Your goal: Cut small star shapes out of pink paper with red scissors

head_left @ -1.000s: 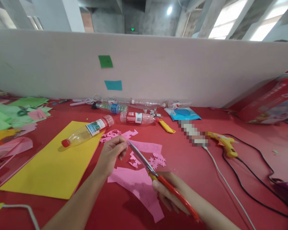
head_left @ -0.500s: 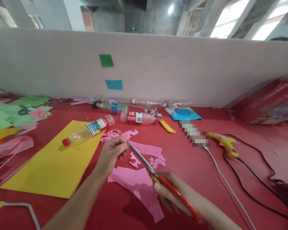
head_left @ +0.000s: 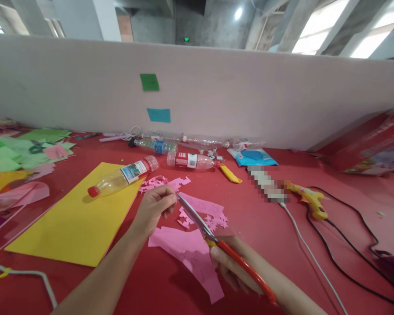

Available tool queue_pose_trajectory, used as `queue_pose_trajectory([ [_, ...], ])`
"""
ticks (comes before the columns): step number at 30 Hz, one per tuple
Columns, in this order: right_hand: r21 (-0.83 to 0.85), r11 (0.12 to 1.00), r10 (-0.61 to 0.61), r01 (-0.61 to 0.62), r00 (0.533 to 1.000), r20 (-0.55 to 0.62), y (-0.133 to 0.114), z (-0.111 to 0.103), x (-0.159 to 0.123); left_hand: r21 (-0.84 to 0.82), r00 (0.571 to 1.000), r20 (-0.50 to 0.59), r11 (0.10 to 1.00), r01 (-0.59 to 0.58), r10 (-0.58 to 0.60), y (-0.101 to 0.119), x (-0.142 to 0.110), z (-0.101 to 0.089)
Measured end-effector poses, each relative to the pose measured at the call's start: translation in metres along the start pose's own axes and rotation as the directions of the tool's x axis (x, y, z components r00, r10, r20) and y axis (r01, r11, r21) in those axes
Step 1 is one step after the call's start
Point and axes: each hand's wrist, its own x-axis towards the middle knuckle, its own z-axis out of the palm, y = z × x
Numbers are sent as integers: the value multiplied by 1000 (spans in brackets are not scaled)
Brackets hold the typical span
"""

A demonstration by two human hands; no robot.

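My right hand (head_left: 234,262) grips red-handled scissors (head_left: 197,218), their blades pointing up and to the left. At the blade tips my left hand (head_left: 159,205) is closed in a pinch; whatever lies between its fingers is too small or hidden to make out. Below the blades lies a large cut sheet of pink paper (head_left: 187,249) with faint drawn lines. Behind the blades rest a pink paper strip (head_left: 205,204) and a pile of small pink star cutouts (head_left: 216,221). More pink cutouts (head_left: 154,183) lie beyond my left hand.
A yellow sheet (head_left: 65,223) lies left, with a red-capped plastic bottle (head_left: 113,183) across it. Several bottles lie along the white partition (head_left: 236,96). To the right are a yellow cutter (head_left: 230,173), a blue wipes pack (head_left: 254,156), and a yellow glue gun (head_left: 310,201) with a black cord.
The view has shifted slightly, so the table things appear a little further right. Both hands and the scissors keep nearly the same pose.
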Motion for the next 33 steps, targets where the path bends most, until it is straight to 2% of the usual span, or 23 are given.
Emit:
queue_pose_trajectory([
  [11, -17, 999, 42, -42, 998, -38, -4, 2, -1, -1, 1000, 2, 1000, 1, -1, 0, -1, -1],
  [25, 9, 1000, 17, -17, 999, -37, 2, 2, 1, 3, 1000, 19, 1000, 4, -4, -3, -1, -2],
  [33, 13, 998, -61, 61, 998, -25, 11, 5, 7, 34, 994, 30, 994, -107, 106, -1, -5, 4],
])
